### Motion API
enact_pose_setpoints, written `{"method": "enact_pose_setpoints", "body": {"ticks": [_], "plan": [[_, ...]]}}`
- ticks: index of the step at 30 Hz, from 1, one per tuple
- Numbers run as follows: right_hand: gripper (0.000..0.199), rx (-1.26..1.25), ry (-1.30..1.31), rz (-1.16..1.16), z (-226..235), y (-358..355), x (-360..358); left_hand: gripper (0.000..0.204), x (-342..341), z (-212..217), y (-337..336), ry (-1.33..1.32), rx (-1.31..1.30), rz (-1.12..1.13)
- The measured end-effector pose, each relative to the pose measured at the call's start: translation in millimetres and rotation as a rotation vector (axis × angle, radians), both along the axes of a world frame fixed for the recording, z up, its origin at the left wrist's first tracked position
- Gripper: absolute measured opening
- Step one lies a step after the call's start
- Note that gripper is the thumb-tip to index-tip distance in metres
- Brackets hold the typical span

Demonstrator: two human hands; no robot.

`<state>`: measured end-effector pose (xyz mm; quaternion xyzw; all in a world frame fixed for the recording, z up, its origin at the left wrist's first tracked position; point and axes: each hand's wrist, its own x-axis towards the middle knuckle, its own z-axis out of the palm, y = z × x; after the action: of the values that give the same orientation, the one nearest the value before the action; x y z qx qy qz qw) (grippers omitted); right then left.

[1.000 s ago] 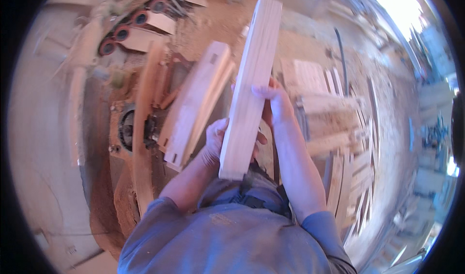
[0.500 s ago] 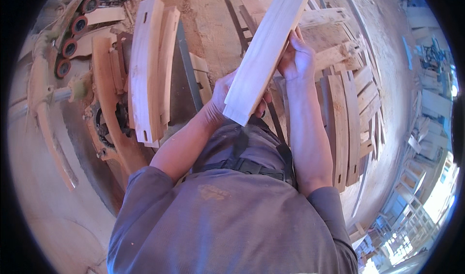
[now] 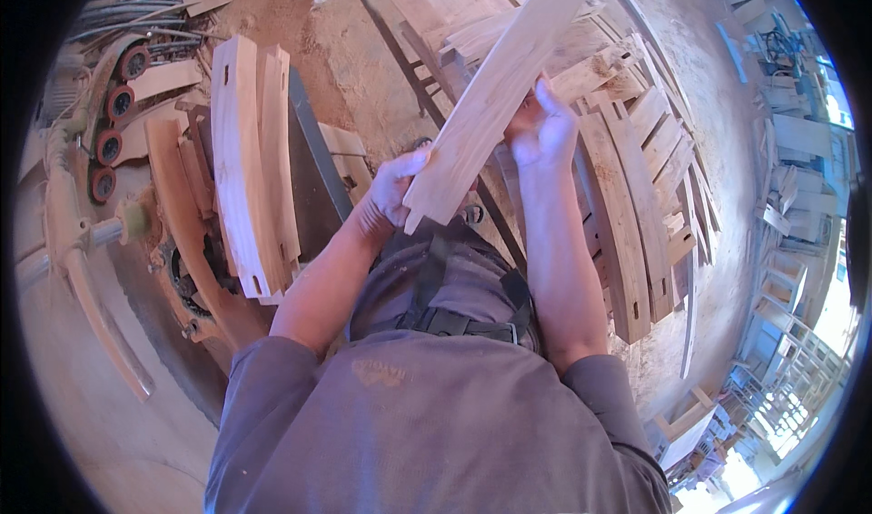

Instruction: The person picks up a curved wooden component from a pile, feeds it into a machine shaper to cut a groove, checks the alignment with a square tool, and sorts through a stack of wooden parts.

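Note:
A long pale wooden board (image 3: 495,96) slants up and to the right in front of my body, its near end cut with a stepped tenon. My left hand (image 3: 400,185) is closed on the board's left edge by that end, thumb along the edge. Farther up, my right hand (image 3: 543,133) grips the board's right side from below, its thumb raised and its fingers partly hidden underneath. To the left stand mortised wooden pieces (image 3: 238,169), side by side. On the right lies a stack of curved wooden pieces (image 3: 618,223), several with slots.
At the left is a machine with a row of red-rimmed rollers (image 3: 109,148) and a metal shaft. A dark metal bar (image 3: 386,37) crosses the sawdusty floor ahead. More boards (image 3: 459,10) lie beyond the held one. Wooden frames (image 3: 781,332) stand far right.
The board has rolled in my hands: its broad face now shows where two faces showed before. My left hand has shifted toward the left edge. The whole view has turned slightly.

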<state>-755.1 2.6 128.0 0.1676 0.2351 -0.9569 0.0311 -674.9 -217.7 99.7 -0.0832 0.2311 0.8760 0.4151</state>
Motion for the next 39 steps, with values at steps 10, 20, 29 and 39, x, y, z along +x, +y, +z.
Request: {"method": "enact_pose_setpoints", "body": {"ticks": [10,20,29,39], "plan": [[0.058,-0.002,-0.008,-0.03,10,4,16,0.086,6,3,16,-0.016,0.23,-0.088],[0.082,-0.089,0.14,0.027,14,4,26,0.086,14,16,35,-0.012,0.389,-0.066],[0.073,0.218,-0.003,-0.032,10,39,25,0.089,-28,43,56,0.196,-0.098,-0.183],[0.067,0.905,-0.001,0.142,20,73,75,0.044,-65,29,105,0.216,-0.261,0.144]]}}
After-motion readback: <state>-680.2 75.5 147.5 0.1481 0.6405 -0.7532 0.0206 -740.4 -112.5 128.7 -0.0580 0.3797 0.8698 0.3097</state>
